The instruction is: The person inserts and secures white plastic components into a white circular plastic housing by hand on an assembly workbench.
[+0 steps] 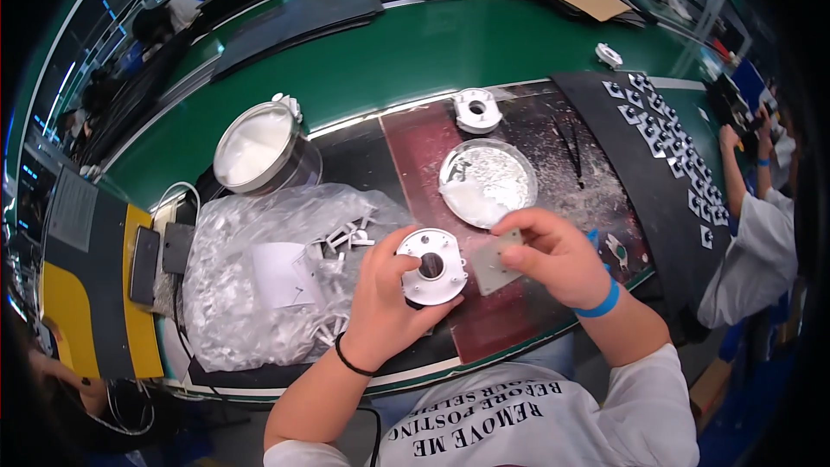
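My left hand [386, 292] is closed around a round white plastic housing [445, 281] with a large hole in its middle and small posts on its face. Just to the right, my right hand [553, 255] pinches a thin, pale, translucent square plate [494, 266] by its upper right edge. A small gap separates the plate from the housing. Beyond my hands lies a round shallow dish [529, 170] of small shiny pieces with a white sheet or pad in it. Behind the dish sits a second white housing [478, 111].
Left of my hands spreads a clear plastic bag [225, 294] of white parts, with a lidded tub [294, 169] behind it. A black mat [605, 117] bears rows of small black-and-white parts. Dark tweezers [574, 151] lie near it. Another person's arm [735, 173] is at far right.
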Available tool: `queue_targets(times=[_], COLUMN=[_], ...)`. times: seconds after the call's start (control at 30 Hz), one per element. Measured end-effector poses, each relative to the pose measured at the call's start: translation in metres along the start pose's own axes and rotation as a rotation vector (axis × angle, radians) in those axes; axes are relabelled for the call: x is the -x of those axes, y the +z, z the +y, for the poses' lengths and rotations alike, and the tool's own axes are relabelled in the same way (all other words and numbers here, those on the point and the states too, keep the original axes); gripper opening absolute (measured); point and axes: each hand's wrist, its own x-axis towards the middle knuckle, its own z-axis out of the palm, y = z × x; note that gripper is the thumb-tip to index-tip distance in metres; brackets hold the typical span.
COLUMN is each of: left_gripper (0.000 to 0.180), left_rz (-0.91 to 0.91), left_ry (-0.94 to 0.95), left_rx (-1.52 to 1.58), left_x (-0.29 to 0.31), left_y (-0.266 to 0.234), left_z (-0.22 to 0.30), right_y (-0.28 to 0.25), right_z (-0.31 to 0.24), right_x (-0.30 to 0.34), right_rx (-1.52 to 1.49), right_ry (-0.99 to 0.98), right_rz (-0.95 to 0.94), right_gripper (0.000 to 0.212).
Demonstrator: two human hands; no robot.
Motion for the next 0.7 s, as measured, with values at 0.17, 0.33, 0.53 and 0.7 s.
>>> queue_targets(times=[0.17,0.33,0.53,0.7], left_gripper=[0.081,0.081,0.066,0.065], left_rz=[0.043,0.082,0.018,-0.021], left_ry=[0.036,0.088,0.148,0.136], left_rx=[0.023,-0.044,-0.142,-0.121], left_x=[0.000,0.002,0.000,0.002], left_y=[-0.001,-0.001,-0.008,-0.008], left_z=[-0.002,-0.003,0.001,0.001], right_y=[0.024,0.034,0.030,0.025], right_z=[0.010,0.022,0.031,0.036], right_x=[-0.024,-0.029,-0.027,-0.026], right_rx=[-0.010,0.200,0.608,0.338], right_ry=[0.066,-0.025,-0.424,-0.270], right_rz=[-0.127,-0.035,0.024,0.024], right_gripper=[0.031,0.030,0.046,0.056])
